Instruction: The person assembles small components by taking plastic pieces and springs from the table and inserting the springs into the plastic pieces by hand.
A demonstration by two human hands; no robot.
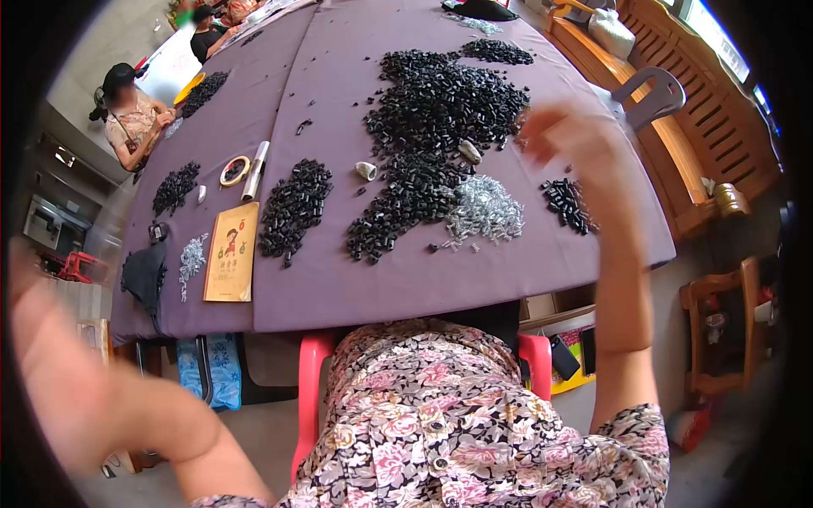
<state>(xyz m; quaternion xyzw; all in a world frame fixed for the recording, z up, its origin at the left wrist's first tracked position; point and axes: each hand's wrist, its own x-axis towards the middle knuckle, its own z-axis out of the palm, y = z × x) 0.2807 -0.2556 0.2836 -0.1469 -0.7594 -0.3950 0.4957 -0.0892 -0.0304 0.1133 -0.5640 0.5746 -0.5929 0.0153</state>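
Note:
My right hand [567, 140] is raised at the right side of the big pile of small black cylindrical pieces [440, 97], smeared by motion. Below it lies a small group of black pieces [567, 205]. A heap of small transparent pieces [487, 210] touches the lower end of the black pile. Two pale finger-cot-like sleeves [366, 171] lie around the pile. My left hand [59, 372] is held up off the table at the far left edge of view, blurred too. Whether either hand holds anything does not show.
On the purple tablecloth [381, 292] are a yellow booklet [231, 254], a tape roll [235, 171], a second black heap [296, 203] and a black cloth item [146, 275]. Another person [131, 123] sits at the far left. A wooden bench [677, 127] and grey chair [656, 95] stand right.

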